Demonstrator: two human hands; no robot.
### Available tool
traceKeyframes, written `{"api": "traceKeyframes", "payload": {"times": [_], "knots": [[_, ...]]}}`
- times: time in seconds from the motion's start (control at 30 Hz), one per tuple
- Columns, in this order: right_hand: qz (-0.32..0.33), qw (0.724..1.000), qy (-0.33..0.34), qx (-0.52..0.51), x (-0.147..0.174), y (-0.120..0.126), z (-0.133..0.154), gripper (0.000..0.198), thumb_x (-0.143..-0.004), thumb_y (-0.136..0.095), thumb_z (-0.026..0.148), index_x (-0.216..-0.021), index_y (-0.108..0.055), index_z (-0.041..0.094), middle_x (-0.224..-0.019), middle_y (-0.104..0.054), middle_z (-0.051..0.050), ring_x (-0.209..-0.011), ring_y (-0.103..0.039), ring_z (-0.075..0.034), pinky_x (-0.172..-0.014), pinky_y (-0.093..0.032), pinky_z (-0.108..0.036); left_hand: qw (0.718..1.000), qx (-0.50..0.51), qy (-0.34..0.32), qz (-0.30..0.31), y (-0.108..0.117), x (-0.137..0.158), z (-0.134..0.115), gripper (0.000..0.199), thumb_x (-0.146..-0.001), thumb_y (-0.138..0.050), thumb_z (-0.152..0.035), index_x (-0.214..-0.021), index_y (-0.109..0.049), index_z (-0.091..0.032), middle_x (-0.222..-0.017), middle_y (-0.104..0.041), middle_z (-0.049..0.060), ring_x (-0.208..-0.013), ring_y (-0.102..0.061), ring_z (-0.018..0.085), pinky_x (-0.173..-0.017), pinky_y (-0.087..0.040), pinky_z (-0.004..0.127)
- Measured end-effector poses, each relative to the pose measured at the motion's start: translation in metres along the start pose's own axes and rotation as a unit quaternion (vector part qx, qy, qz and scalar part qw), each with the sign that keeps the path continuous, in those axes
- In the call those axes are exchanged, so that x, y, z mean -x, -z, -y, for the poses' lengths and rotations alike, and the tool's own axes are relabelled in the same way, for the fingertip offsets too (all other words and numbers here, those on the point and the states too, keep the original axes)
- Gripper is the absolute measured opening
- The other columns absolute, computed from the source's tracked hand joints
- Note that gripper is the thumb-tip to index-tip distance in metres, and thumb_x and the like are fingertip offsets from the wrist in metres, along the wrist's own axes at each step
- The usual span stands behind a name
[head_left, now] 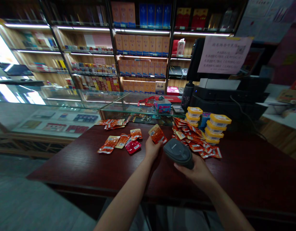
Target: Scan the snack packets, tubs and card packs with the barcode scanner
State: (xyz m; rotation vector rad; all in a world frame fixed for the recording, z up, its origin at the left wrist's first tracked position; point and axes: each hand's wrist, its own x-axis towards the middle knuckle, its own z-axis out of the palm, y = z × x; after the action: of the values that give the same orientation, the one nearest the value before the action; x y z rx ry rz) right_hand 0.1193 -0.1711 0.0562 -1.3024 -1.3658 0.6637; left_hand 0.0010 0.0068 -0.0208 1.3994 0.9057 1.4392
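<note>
My left hand (152,150) grips an orange snack packet (156,133) above the dark wooden counter. In my right hand (198,170) is a dark grey barcode scanner (178,151), its head tilted toward that packet. The two do not appear to touch. Just beyond the scanner lies a heap of orange snack packets (190,133). To the left of my left hand are several loose packets (109,144), among them a red packet (133,146), and a small pile of packets (113,123) farther back.
Stacked yellow-lidded tubs (215,128) stand behind the heap on the right. A monitor with a paper notice (222,54) and a black printer (231,93) rise behind them. A colourful box (163,105) sits on the glass display case (90,110). Boxed goods fill the shelves (141,45).
</note>
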Motion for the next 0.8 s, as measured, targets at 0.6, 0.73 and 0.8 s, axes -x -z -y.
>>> {"api": "traceKeyframes", "payload": {"times": [0.6, 0.73, 0.8], "knots": [[-0.159, 0.806, 0.037, 0.568, 0.029, 0.039, -0.058, 0.031, -0.08, -0.053, 0.026, -0.11, -0.06, 0.02, -0.092, -0.071, -0.006, -0.079, -0.066, -0.021, -0.062, -0.041, -0.029, 0.988, 0.016, 0.143, 0.051, -0.014, 0.01, -0.027, 0.038, -0.055, -0.083, -0.024, -0.077, -0.053, -0.016, -0.062, -0.062, -0.002, -0.048, -0.059, 0.011, -0.045, -0.05, 0.022], [-0.157, 0.798, 0.057, 0.58, 0.03, 0.035, -0.061, 0.03, -0.079, -0.053, 0.023, -0.109, -0.06, 0.019, -0.093, -0.071, -0.006, -0.075, -0.066, -0.02, -0.063, -0.041, -0.029, 0.983, -0.006, 0.152, 0.102, -0.021, 0.011, -0.022, 0.034, -0.058, -0.08, -0.021, -0.082, -0.057, -0.015, -0.066, -0.064, 0.0, -0.05, -0.06, 0.012, -0.049, -0.05, 0.024], [-0.16, 0.802, 0.055, 0.574, 0.03, 0.035, -0.061, 0.031, -0.079, -0.054, 0.023, -0.109, -0.06, 0.019, -0.093, -0.071, -0.005, -0.075, -0.066, -0.02, -0.063, -0.042, -0.029, 0.981, -0.042, 0.119, 0.146, -0.024, 0.012, -0.022, 0.028, -0.063, -0.075, -0.021, -0.087, -0.062, -0.014, -0.071, -0.067, 0.002, -0.057, -0.062, 0.013, -0.055, -0.05, 0.024]]}}
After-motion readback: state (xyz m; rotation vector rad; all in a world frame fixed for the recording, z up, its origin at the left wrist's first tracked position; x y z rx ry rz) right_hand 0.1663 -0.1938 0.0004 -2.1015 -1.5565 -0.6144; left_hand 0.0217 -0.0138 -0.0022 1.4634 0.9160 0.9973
